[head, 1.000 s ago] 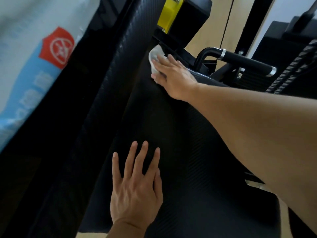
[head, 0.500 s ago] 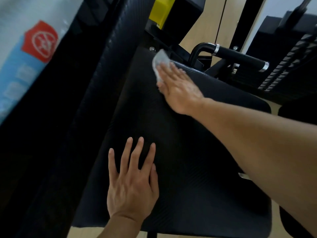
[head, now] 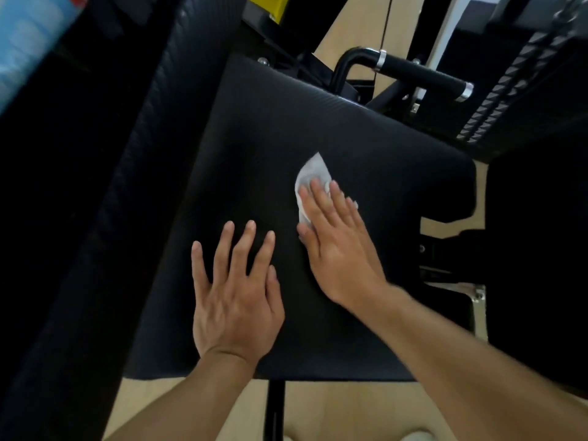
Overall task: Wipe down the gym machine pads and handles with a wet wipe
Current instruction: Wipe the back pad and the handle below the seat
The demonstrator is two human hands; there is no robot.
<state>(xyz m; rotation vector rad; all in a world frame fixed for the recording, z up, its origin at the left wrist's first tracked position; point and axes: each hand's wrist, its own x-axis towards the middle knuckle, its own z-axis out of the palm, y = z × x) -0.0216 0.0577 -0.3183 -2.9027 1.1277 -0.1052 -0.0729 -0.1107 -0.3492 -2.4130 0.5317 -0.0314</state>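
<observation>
Fingers [head: 321, 198] of right hand [head: 337, 246] straight and together, pressing crumpled white wet wipe [head: 310, 176] flat onto middle of black ribbed rectangular seat pad [head: 366, 138]. Fingers [head: 245, 240] of left hand [head: 232, 300] straight, slightly apart, flat on same pad, just beside. Black foam-grip handle with chrome collars [head: 420, 74] beyond far edge, well apart.

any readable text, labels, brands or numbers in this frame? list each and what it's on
No text can be read in this frame.
The blue and white panel at top left: printing blurred to pale smudges, unreadable.
The yellow part on the machine frame: no lettering shows.
The seat pad, the wipe and the handle: no marking shows.
</observation>
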